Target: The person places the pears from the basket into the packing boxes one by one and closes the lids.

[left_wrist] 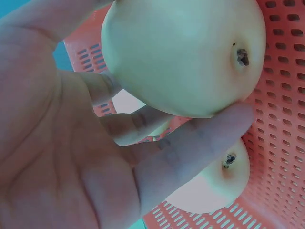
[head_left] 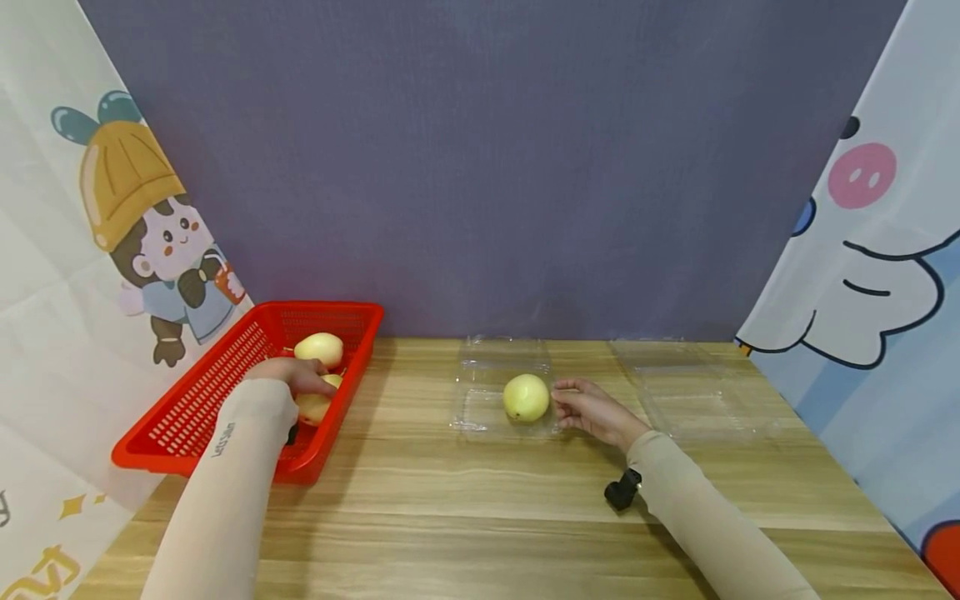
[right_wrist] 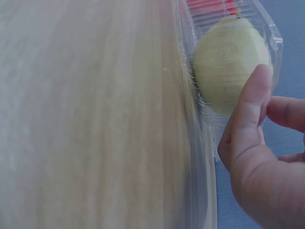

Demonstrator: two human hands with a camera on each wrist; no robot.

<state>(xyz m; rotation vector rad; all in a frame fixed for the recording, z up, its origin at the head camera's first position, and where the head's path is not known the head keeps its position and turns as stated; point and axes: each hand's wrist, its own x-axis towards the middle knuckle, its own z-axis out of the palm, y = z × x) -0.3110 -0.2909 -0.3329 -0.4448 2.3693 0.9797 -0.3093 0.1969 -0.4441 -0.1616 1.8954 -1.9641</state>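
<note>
The left hand [head_left: 288, 372] is reaching into the red basket [head_left: 341, 421] and is gripping a pear [left_wrist: 183, 52]; its fingers are bearing against the fruit from below in the left wrist view. The dark blossom end of this pear is facing the left wrist camera. Other pears [head_left: 320, 346] are lying in the basket near the left hand.

The right hand [head_left: 596, 410] is resting at the right-hand wall of the near-centre clear container [head_left: 480, 408], with the thumb and fingers placed at the wall. Whether they are pinching the wall or only touching it cannot be told. A single pear [head_left: 526, 398] is sitting inside this container, toward the right hand.

A second clear container [head_left: 697, 408] is lying open farther right on the wood-grained tabletop [head_left: 450, 533], beyond the right forearm. A black device [head_left: 622, 490] is projecting from the right wrist. A blue-grey backdrop [head_left: 487, 167] is standing behind the tabletop; cartoon-printed cloth [head_left: 45, 242] is hanging at the left side. Light-coloured sleeves [head_left: 240, 467] are covering both forearms.
</note>
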